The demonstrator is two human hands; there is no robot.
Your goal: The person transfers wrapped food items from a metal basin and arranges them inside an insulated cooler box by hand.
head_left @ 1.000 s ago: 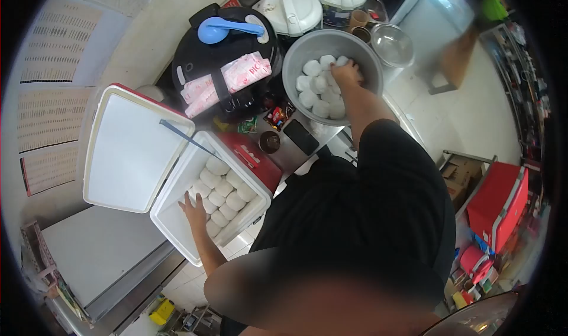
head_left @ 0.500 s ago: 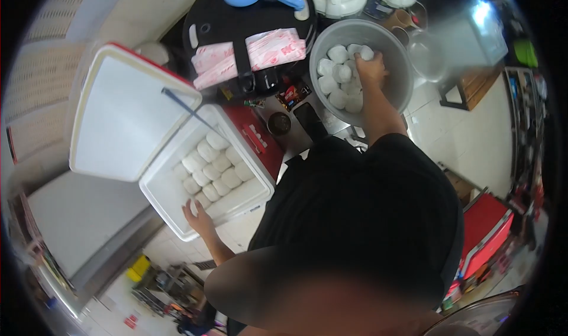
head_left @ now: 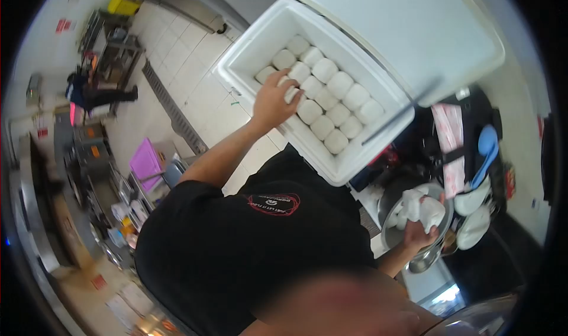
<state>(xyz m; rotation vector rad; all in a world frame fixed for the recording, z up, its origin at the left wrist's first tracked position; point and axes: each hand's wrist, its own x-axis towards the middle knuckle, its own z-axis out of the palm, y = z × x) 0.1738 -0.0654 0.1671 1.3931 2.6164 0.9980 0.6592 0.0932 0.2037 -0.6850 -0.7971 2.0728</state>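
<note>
My left hand [head_left: 273,104] reaches over the near wall of the white cooler box [head_left: 248,52], its thumb and fingers curled around a white round piece [head_left: 290,89] among rows of similar pieces [head_left: 325,98]. At the lower right my right hand [head_left: 419,235] is closed on white pieces [head_left: 432,210] over the grey bowl [head_left: 389,236]. More white pieces lie in that bowl, partly hidden by the hand. Whether the right hand holds one piece or more is hard to tell.
The cooler's open lid [head_left: 426,34] leans back at the upper right. Beyond it a blue ladle [head_left: 487,148] and pink-printed packets [head_left: 449,149] lie on a black cooker. A person [head_left: 89,92] in dark clothes stands far left, near metal shelves.
The view has swung strongly, bringing the cooler to the upper middle and the bowl to the lower right. My left hand has moved from near the cooler's edge onto the pieces.
</note>
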